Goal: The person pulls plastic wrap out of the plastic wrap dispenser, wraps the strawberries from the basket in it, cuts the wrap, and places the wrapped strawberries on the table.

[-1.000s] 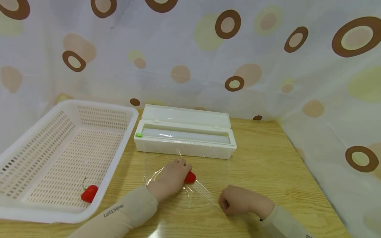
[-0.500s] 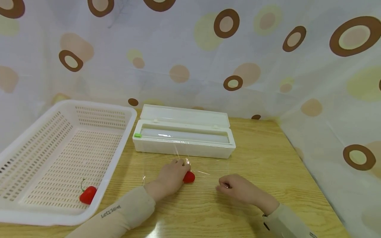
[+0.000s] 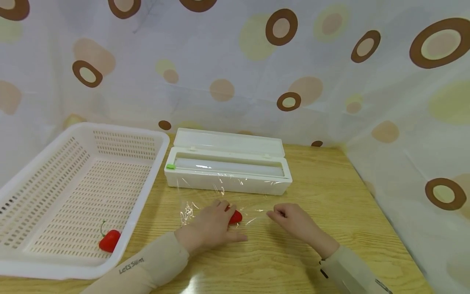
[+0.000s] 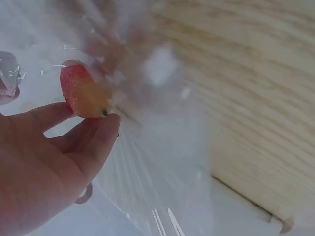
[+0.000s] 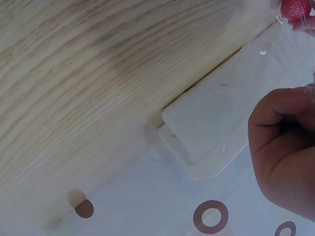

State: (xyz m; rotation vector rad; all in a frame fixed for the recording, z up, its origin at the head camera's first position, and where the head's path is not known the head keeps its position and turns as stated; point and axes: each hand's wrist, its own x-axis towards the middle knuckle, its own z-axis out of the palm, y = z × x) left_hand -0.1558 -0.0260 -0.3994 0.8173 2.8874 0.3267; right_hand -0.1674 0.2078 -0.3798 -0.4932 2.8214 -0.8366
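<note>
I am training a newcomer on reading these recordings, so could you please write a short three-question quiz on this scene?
1. True or false: the lid of the white wrap dispenser stands open.
2. Which thing lies inside the white basket? A) a red fruit B) a roll of tape C) a spoon
3. Fill in: the left hand rests on a small red fruit lying on a sheet of clear ____.

Key:
1. True; the roll inside shows.
2. A.
3. Film; the right hand pinches its edge beside the fruit, fingers curled.
</note>
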